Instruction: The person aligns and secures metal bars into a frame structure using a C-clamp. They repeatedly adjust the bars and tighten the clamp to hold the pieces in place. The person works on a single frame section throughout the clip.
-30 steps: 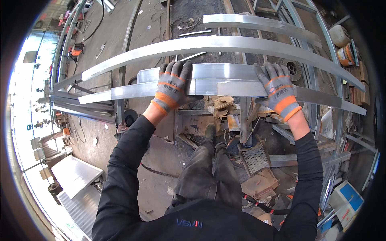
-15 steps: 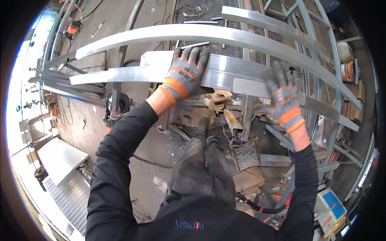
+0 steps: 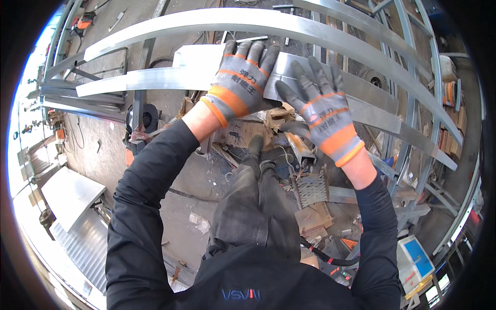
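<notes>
Grey, littered workshop floor [image 3: 178, 237] lies below; overlapping flat silvery metal bars [image 3: 139, 78] run from 10 o'clock to 3 o'clock, a long bright metal bar [image 3: 222, 19] beyond them; at 12 o'clock the grey-and-orange gloved left hand [image 3: 240, 85] lies flat on them, fingers slightly spread; at 2 o'clock the matching gloved right hand [image 3: 323, 111] spreads its fingers over them, contact impossible to tell.

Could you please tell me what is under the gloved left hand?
Flat silver metal pieces run under the left hand, showing on both sides of it. The stretch directly beneath the palm and fingers is covered, so it cannot be seen.
</notes>
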A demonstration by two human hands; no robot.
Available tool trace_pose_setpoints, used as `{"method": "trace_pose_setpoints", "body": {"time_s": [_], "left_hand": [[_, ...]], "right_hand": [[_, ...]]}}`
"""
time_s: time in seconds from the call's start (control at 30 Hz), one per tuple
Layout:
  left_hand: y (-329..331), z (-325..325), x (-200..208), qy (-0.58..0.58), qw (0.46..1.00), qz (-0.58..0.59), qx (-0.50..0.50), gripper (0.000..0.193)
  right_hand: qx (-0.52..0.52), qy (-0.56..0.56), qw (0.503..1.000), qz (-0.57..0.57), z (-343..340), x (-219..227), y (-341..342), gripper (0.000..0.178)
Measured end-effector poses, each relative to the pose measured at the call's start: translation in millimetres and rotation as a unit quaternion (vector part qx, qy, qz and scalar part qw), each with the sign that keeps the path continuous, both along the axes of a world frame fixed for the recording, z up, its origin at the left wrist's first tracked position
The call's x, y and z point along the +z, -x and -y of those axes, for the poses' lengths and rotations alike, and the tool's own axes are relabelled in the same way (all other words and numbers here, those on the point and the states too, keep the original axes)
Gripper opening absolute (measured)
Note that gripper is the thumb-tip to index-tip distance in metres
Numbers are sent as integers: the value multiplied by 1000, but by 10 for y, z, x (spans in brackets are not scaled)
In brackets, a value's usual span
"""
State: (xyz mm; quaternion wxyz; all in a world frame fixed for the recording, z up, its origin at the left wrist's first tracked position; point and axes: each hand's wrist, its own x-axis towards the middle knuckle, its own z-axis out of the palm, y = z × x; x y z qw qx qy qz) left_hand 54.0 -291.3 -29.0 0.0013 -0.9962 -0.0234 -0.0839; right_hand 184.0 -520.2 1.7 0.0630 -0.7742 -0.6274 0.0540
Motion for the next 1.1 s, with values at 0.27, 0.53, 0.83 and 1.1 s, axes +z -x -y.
{"method": "trace_pose_setpoints", "body": {"time_s": [0.27,0.53,0.83,1.1], "left_hand": [[-49,-15,-28,-18,999,-36,-30,123],[-1,57,-154,-7,995,-94,30,139],[229,-205,-234,75,996,-42,39,124],[455,-659,-208,152,979,25,133,119]], "right_hand": [[-263,-339,883,-189,1701,39,498,55],[-767,-50,584,-260,3790,-3684,2122,56],[-801,45,390,-452,3460,-7474,1687,61],[-714,203,417,-525,3211,-9017,1599,48]]}}
